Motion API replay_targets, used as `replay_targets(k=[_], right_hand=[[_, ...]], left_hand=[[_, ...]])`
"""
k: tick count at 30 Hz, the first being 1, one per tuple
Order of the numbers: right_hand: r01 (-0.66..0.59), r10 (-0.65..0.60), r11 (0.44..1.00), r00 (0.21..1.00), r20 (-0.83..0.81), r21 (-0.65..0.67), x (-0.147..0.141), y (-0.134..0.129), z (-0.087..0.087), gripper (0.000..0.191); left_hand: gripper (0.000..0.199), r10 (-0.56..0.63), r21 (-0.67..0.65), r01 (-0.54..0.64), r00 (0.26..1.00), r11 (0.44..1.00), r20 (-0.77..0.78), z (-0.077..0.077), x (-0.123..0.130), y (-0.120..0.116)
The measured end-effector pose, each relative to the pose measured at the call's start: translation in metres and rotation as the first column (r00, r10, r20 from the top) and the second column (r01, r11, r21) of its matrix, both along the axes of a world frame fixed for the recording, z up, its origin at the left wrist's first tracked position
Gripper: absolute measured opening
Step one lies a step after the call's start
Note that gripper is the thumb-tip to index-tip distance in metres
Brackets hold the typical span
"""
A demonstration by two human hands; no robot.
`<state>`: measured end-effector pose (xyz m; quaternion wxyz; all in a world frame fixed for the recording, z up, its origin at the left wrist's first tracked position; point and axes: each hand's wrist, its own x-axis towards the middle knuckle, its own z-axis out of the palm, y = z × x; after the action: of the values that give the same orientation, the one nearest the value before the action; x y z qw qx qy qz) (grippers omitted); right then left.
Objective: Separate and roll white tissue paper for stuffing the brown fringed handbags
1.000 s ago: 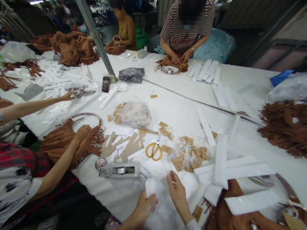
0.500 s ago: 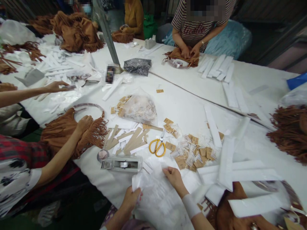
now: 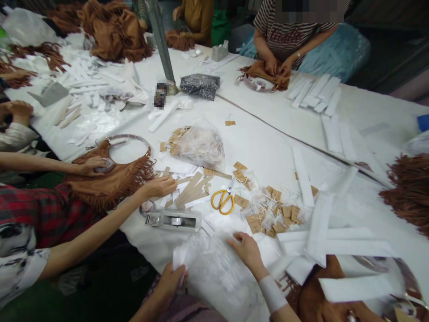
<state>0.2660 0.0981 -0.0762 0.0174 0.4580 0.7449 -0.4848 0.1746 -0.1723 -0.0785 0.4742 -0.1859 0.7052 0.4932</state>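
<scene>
A crumpled clear plastic bag (image 3: 217, 264) lies at the table's front edge between my hands. My left hand (image 3: 172, 277) pinches its white left edge. My right hand (image 3: 246, 250) is at the bag's upper right side, its thumb and forefinger apart, with nothing visible between them. Just beyond the bag lie a tape dispenser (image 3: 177, 220) and yellow-handled scissors (image 3: 223, 201). Brown tags with white strings (image 3: 275, 210) are heaped to the right of the scissors. A brown bag (image 3: 315, 290) with white wrapping strips lies at the lower right.
At left, a co-worker's hands reach over a brown fringed bag (image 3: 100, 179) and cardboard strips (image 3: 194, 188). A metal post (image 3: 162, 42) rises behind a plastic bag of tags (image 3: 201, 145). Across the white table (image 3: 261, 147), another person handles a brown bag (image 3: 264, 74).
My left hand has moved left and down with the plastic bag's edge. The left co-worker's one hand has moved onto the cardboard strips, the other onto the brown bag. The view has shifted slightly.
</scene>
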Motion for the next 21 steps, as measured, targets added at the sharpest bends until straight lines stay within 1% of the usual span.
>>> replay_targets(k=[2, 3, 5, 8, 10, 12, 13, 15, 16, 17, 19, 21], right_hand=[[-0.002, -0.003, 0.992, 0.999, 0.038, 0.123, -0.013, -0.007, 0.0, 0.04], [-0.003, -0.006, 0.986, 0.999, 0.051, 0.164, -0.021, -0.011, 0.0, 0.041], [-0.01, -0.003, 0.98, 0.998, 0.065, 0.199, -0.04, -0.021, -0.003, 0.041], [-0.033, 0.027, 0.986, 0.999, 0.043, 0.164, -0.06, -0.027, -0.009, 0.04], [-0.047, 0.047, 0.994, 0.999, 0.005, 0.097, -0.063, -0.023, -0.009, 0.044], [-0.052, 0.052, 0.999, 0.998, -0.044, 0.009, -0.055, -0.015, -0.003, 0.048], [-0.05, 0.047, 0.998, 0.996, -0.072, -0.038, -0.049, -0.012, 0.002, 0.049], [-0.044, 0.027, 0.99, 0.991, -0.127, -0.132, -0.032, -0.013, 0.018, 0.05], [-0.046, 0.018, 0.983, 0.988, -0.15, -0.179, -0.023, -0.018, 0.027, 0.05], [-0.051, 0.013, 0.974, 0.986, -0.167, -0.223, -0.014, -0.026, 0.035, 0.05], [-0.075, 0.02, 0.951, 0.983, -0.181, -0.301, 0.003, -0.05, 0.049, 0.05], [-0.097, 0.036, 0.928, 0.984, -0.172, -0.359, 0.014, -0.079, 0.053, 0.051]], left_hand=[[0.045, -0.011, 0.008, 0.011, 1.0, 1.0, -0.007, -0.001, 0.003, -0.002], [0.045, -0.021, 0.014, 0.021, 1.0, 1.0, -0.009, -0.001, 0.004, -0.003], [0.045, -0.038, 0.025, 0.039, 0.999, 0.999, -0.013, -0.003, 0.006, -0.003], [0.047, -0.049, 0.034, 0.05, 0.999, 0.998, -0.022, -0.001, 0.008, -0.002], [0.047, -0.05, 0.041, 0.051, 0.998, 0.998, -0.028, 0.003, 0.008, 0.0], [0.047, -0.046, 0.055, 0.047, 0.999, 0.997, -0.017, 0.009, 0.007, 0.003], [0.047, -0.044, 0.066, 0.044, 0.999, 0.997, -0.002, 0.013, 0.007, 0.006], [0.049, -0.025, 0.091, 0.022, 0.999, 0.996, 0.023, 0.019, 0.008, 0.016], [0.052, -0.007, 0.102, 0.004, 1.0, 0.995, 0.03, 0.022, 0.009, 0.022], [0.056, 0.007, 0.115, -0.01, 0.999, 0.993, 0.031, 0.024, 0.011, 0.029], [0.063, 0.024, 0.161, -0.029, 0.999, 0.987, 0.032, 0.026, 0.017, 0.042], [0.068, 0.02, 0.222, -0.032, 0.998, 0.975, 0.055, 0.027, 0.022, 0.051]])
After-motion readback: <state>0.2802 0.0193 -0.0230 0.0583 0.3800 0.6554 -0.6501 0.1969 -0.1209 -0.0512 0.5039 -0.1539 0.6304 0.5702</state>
